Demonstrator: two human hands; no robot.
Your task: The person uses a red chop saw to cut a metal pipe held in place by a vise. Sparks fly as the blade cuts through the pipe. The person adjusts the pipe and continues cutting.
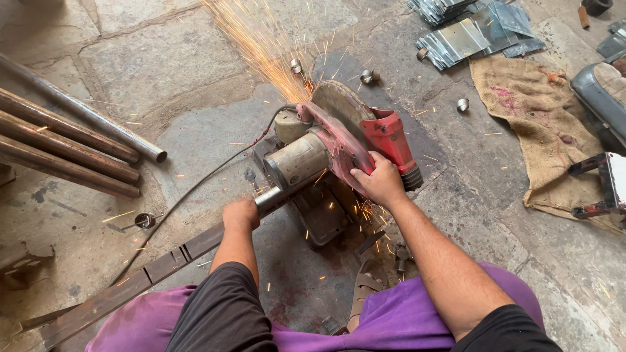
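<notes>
The right hand (378,182) is closed around the handle of a red chop saw (339,146), fingers wrapped over the grip near the blade guard. The left hand (241,214) is clenched around a grey metal pipe (270,197), which runs into the saw's vise under the cutting disc. The saw sits on the stone floor (163,72) straight ahead of the person, and a fan of orange sparks (261,45) sprays away from the disc toward the top of the view. A black power cord (195,189) trails left from the motor. Short cut pipe rings (368,77) lie beyond the saw. Long rusty pipes (65,153) rest at far left, a flat steel bar (156,267) lies beside the left forearm, and burlap sacking (541,124) and stacked sheet-metal pieces (469,32) lie at upper right.
</notes>
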